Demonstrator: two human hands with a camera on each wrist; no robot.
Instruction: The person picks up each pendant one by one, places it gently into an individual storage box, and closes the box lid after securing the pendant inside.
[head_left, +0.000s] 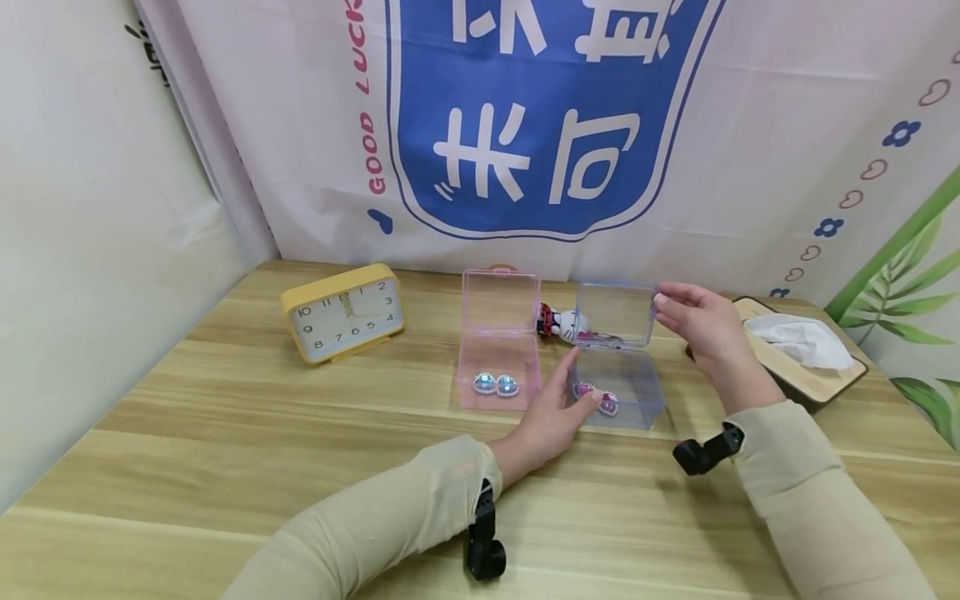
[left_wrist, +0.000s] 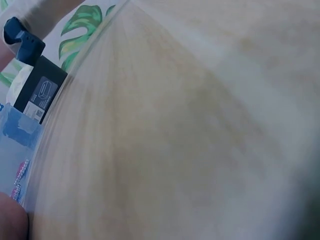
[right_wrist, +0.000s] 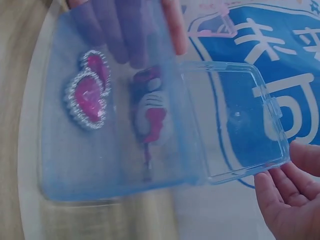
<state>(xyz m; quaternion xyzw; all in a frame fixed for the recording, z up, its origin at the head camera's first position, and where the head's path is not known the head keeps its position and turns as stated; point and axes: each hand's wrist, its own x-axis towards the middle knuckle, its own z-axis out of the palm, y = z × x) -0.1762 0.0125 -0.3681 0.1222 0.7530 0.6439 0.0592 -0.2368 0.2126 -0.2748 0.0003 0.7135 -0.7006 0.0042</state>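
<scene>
A clear blue plastic box [head_left: 633, 408] stands on the table with its hinged lid [head_left: 618, 310] raised. My left hand [head_left: 550, 421] grips its left side, with the thumb at the front; those fingers show through the plastic in the right wrist view. At the lid's right edge, my right hand [head_left: 701, 325] pinches it between thumb and fingers. Two pink gems with beaded rims [right_wrist: 89, 100] lie inside the blue box. Left of it stands an open clear pink box [head_left: 498, 358] holding two blue gems with beaded rims [head_left: 495, 384].
Behind the boxes lies a small white cat-faced doll [head_left: 562, 323]. A yellow alarm clock [head_left: 345, 312] stands at the left. To the right is a tissue box [head_left: 810, 346] with a white tissue. A printed cloth [head_left: 315, 167] hangs along the table's back edge.
</scene>
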